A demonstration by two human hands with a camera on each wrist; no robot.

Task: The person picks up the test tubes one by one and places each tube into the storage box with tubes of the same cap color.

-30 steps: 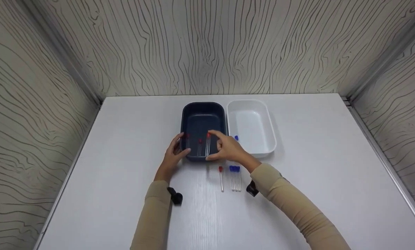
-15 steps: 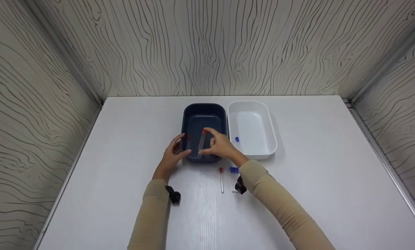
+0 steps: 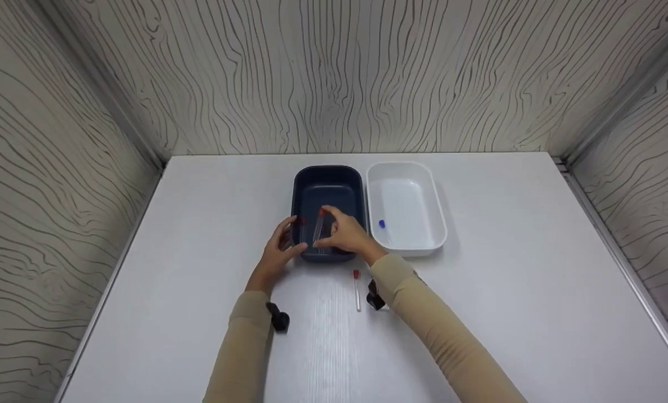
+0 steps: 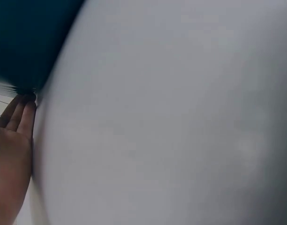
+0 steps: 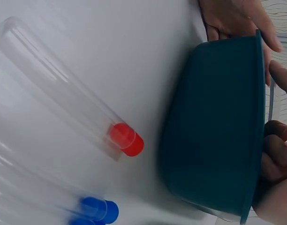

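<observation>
My right hand [image 3: 348, 234] pinches a clear test tube [image 3: 318, 226] by its two ends, index finger at the red cap and thumb at the round bottom, over the dark blue tray [image 3: 328, 193]. At the tray's near left corner my left hand [image 3: 275, 254] holds on, thumb at the near rim and fingers along the outer side. The left wrist view shows these fingers [image 4: 21, 115] against the tray wall. Inside the tray, close to the left hand, a red cap [image 3: 302, 221] shows dimly. Another red-capped test tube [image 3: 357, 291] lies on the table in front.
A white tray [image 3: 407, 204] stands right beside the dark one, with a blue-capped tube [image 3: 382, 224] inside. Several blue-capped tubes [image 5: 99, 209] lie on the table, mostly hidden by the right sleeve in the head view. Wood-patterned panels [image 3: 334, 78] enclose the table.
My right hand has moved left over the dark tray with the red-capped test tube, which now leans a little. Its sleeve now covers the blue-capped tubes. My left hand stays at the tray.
</observation>
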